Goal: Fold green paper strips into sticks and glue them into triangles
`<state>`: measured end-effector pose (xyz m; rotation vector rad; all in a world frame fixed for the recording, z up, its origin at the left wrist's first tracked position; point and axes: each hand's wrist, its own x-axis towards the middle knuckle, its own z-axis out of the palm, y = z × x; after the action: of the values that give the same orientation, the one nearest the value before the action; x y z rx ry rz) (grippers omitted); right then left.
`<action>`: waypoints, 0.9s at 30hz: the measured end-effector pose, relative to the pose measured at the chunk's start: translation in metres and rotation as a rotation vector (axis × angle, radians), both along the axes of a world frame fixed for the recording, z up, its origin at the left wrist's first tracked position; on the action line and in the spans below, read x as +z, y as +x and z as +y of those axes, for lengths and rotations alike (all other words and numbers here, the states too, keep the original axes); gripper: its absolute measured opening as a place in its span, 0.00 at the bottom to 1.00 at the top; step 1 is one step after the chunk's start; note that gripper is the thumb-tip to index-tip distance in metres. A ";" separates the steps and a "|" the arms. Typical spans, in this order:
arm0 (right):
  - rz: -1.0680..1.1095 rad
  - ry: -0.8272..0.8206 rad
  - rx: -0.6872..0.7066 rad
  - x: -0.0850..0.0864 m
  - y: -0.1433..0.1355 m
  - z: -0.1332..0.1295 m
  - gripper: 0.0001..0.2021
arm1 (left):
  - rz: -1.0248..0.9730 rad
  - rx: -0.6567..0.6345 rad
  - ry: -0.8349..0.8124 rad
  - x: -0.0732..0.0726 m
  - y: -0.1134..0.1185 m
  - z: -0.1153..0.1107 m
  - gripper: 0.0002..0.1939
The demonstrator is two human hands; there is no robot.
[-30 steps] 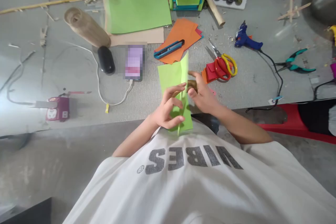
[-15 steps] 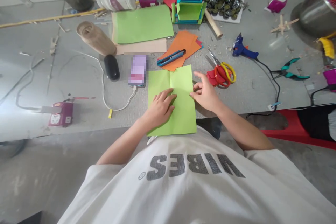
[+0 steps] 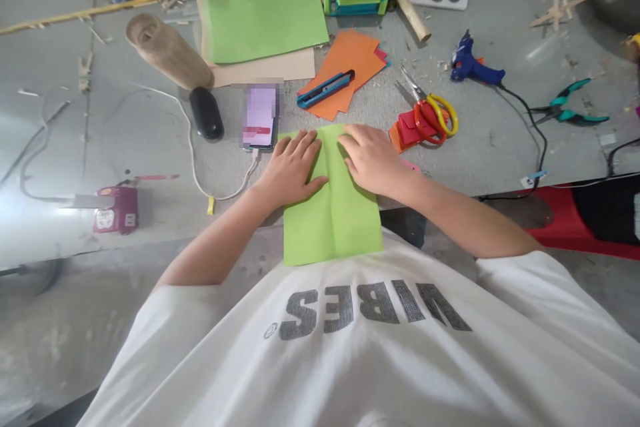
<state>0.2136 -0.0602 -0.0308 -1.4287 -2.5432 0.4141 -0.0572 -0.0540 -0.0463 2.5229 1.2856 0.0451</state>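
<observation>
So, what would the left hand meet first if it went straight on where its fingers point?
Beyond the green sheet beneath it, the left hand would probably meet the orange paper, where the blue cutter lies; depth is hard to judge.

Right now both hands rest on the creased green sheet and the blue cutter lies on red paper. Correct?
No: the blue cutter lies on orange paper, not red, per the head view. Left hand and right hand rest on the creased green sheet.

Grey table (image 3: 150, 140): creased green sheet (image 3: 310, 233), phone (image 3: 261, 110), glue gun (image 3: 467, 65), pliers (image 3: 556, 109).
</observation>
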 end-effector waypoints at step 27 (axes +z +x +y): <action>0.043 -0.227 0.024 -0.035 -0.023 0.019 0.53 | -0.158 0.182 0.001 -0.028 0.015 -0.002 0.48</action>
<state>0.1908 -0.0408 -0.0656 -1.4451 -2.5474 0.7506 -0.0423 -0.0558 -0.0742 2.3422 1.4450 0.2795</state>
